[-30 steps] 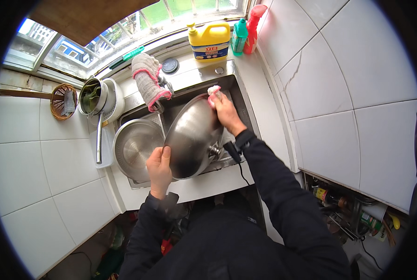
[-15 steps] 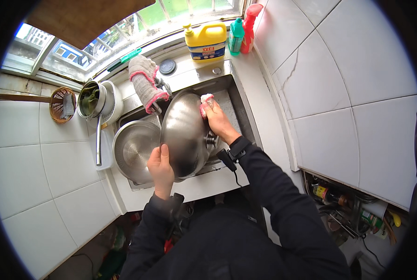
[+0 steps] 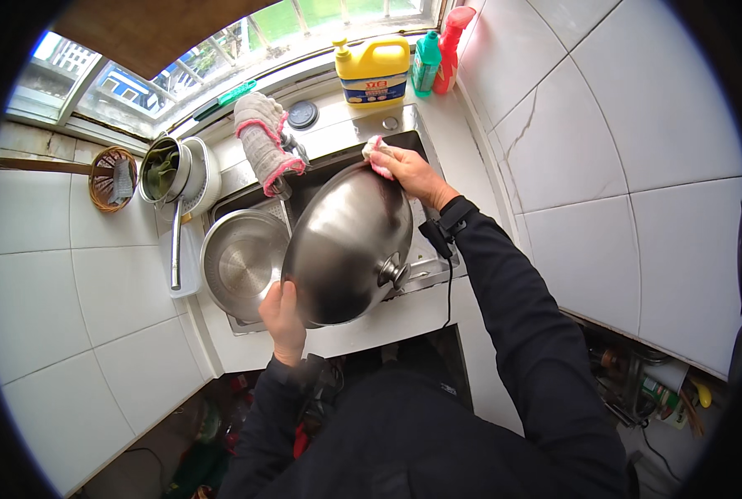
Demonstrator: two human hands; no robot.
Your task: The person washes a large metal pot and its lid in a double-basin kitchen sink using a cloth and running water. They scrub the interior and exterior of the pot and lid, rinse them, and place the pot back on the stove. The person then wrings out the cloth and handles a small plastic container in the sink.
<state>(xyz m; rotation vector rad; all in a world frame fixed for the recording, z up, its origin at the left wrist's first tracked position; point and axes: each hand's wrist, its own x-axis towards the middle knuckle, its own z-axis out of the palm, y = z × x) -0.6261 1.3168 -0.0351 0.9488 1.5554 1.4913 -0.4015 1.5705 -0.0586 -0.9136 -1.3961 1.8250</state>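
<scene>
A large domed steel lid [image 3: 337, 237] with a round knob [image 3: 391, 272] is held tilted over the steel sink [image 3: 421, 150]. My left hand [image 3: 283, 320] grips its lower-left rim, fingertips hidden behind it. My right hand [image 3: 412, 175] pinches a pink-and-white cloth [image 3: 377, 156] at the lid's upper rim. A wide steel basin [image 3: 242, 258] rests in the left of the sink, beside my left hand. A grey cloth with pink edging [image 3: 261, 137] hangs over the faucet [image 3: 296, 154], just left of the lid.
Yellow jug [image 3: 371, 62], green bottle [image 3: 426, 62] and red bottle [image 3: 447, 58] stand behind the sink by the window. At left are nested pots [image 3: 184, 162], a wicker basket [image 3: 105, 187] and a plastic container [image 3: 186, 279]. Tiled walls flank both sides; cluttered shelves [image 3: 653, 382] sit lower right.
My right hand and cloth have moved from lower on the lid up to its upper rim. The lid has turned, showing its knob more fully. My left hand has shifted slightly down.
</scene>
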